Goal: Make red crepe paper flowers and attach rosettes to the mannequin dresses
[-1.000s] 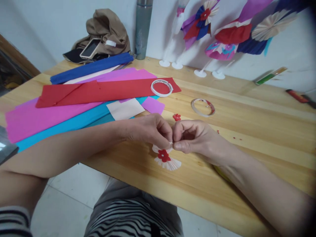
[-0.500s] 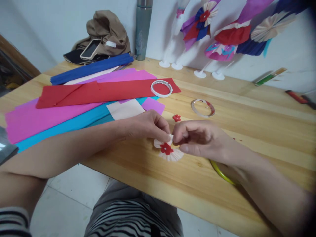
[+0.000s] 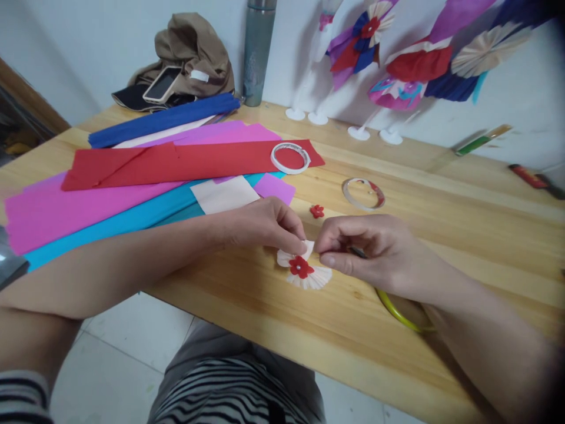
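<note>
A cream pleated paper rosette (image 3: pixel 314 279) lies near the table's front edge. At its centre is a small red flower (image 3: pixel 301 267) with a pearl-like bead. My left hand (image 3: pixel 282 227) pinches the rosette's upper edge between thumb and fingers. Just right of it, my right hand (image 3: pixel 368 250) has thumb and curled fingers drawn together in a pinch; anything between the tips is too small to make out. A second red flower (image 3: pixel 316 211) rests above the hands. Partly hidden below my right wrist is a yellow curved handle (image 3: pixel 399 312).
One tape roll (image 3: pixel 291 159) sits on folded red paper (image 3: pixel 198 162); another tape roll (image 3: pixel 364 194) lies on the wooden table (image 3: pixel 273 330). Blue paper (image 3: pixel 163 121), a phone (image 3: pixel 162 84), a cap and a bottle (image 3: pixel 258 56) are farther back. Paper bouquets on white stands line the wall.
My right hand has drawn slightly right, widening the gap to the rosette. My left hand keeps its pinch on the paper. The whole view has shifted a little.
</note>
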### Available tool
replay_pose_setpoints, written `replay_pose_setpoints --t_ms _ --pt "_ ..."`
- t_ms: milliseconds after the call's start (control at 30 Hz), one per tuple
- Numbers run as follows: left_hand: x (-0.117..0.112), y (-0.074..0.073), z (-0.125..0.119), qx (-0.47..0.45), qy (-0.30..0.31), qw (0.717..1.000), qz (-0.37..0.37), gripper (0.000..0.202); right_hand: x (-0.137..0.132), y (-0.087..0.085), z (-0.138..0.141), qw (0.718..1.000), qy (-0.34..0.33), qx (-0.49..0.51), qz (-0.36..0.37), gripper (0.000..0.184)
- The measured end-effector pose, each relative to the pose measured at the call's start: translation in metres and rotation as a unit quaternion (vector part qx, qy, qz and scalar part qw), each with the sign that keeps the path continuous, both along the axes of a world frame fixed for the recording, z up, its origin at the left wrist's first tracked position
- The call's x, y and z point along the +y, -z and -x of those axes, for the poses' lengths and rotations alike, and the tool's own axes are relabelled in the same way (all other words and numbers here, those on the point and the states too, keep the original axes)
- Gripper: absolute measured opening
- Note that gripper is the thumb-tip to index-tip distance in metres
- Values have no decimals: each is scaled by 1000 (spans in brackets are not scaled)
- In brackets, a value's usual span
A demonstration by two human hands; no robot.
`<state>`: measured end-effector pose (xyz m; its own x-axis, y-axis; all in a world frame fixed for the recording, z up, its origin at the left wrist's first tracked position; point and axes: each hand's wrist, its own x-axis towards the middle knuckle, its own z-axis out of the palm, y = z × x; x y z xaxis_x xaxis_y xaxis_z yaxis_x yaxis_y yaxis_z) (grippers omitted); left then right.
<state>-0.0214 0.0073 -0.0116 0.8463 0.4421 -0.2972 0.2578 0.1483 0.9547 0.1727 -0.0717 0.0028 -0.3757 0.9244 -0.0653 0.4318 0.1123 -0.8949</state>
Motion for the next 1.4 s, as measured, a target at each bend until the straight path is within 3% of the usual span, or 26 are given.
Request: replay_pose_setpoints --t_ms 233,767,900,1067,1233,1400 --pt "0 1 -1 4 5 1000 -1 10 -4 -2 5 995 16 -52 -84 19" --pt "1 3 -1 4 11 1000 -10 11 -7 -2 8 983 24 -109 -148 17" --pt "0 3 -1 -1 17 1000 -12 9 -7 1 11 987 35 -91 -126 17" --pt "1 1 -2 -1 28 1000 -13 6 -4 7 14 997 61 25 -26 23" --pt "1 4 -1 -18 48 999 9 6 1 14 15 988 69 120 63 32" --pt "0 7 -1 -52 59 997 15 6 4 19 15 979 54 175 88 34"
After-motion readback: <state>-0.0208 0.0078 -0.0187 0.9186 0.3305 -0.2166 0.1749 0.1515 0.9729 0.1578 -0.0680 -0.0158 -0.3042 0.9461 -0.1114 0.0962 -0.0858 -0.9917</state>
